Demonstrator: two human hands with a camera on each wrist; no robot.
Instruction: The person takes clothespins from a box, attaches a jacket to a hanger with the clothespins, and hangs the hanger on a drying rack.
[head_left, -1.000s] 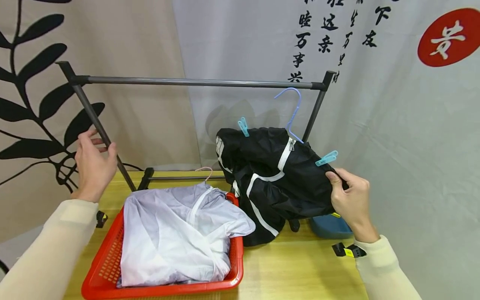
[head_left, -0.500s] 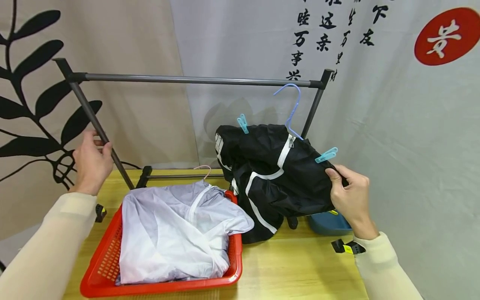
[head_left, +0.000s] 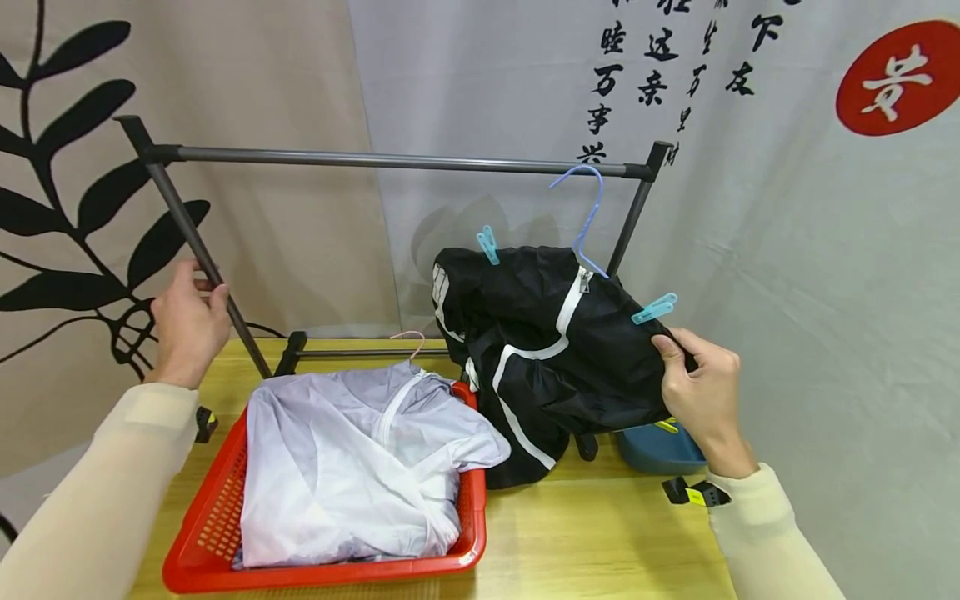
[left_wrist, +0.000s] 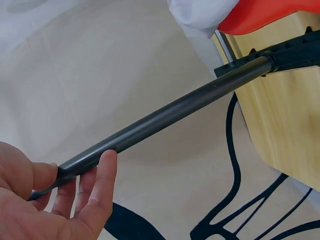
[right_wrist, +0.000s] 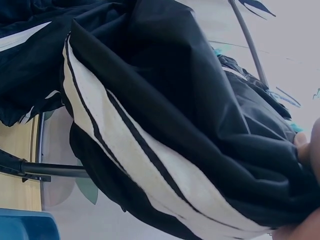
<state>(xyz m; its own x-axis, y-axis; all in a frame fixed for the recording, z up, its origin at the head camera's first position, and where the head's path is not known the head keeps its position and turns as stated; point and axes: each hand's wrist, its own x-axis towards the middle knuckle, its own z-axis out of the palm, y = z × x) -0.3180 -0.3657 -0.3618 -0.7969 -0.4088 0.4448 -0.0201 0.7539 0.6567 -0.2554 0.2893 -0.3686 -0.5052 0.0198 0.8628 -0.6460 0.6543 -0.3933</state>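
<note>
My left hand (head_left: 188,325) grips the left upright (head_left: 197,242) of a dark metal rack; in the left wrist view the thumb and fingers of the left hand (left_wrist: 70,195) lie round the tube (left_wrist: 165,117). My right hand (head_left: 702,392) pinches the right edge of a black garment (head_left: 600,367) with white stripes. On the garment are a blue hanger hook (head_left: 597,204), close to the top bar (head_left: 375,160), and two light-blue clips (head_left: 488,245). In the right wrist view the black cloth (right_wrist: 175,100) fills most of the picture, with the right hand (right_wrist: 302,200) at its edge.
A red basket (head_left: 476,533) stands at the front left, with a white and lilac garment (head_left: 345,475) and its pink hanger hook (head_left: 411,337) in it. A blue container (head_left: 660,454) stands behind the right hand on the wooden table (head_left: 585,542). A printed curtain hangs behind the rack.
The blue hook and the upper part of the black garment have risen slightly towards the top bar. Both hands keep their holds; the head view has shifted a little.
</note>
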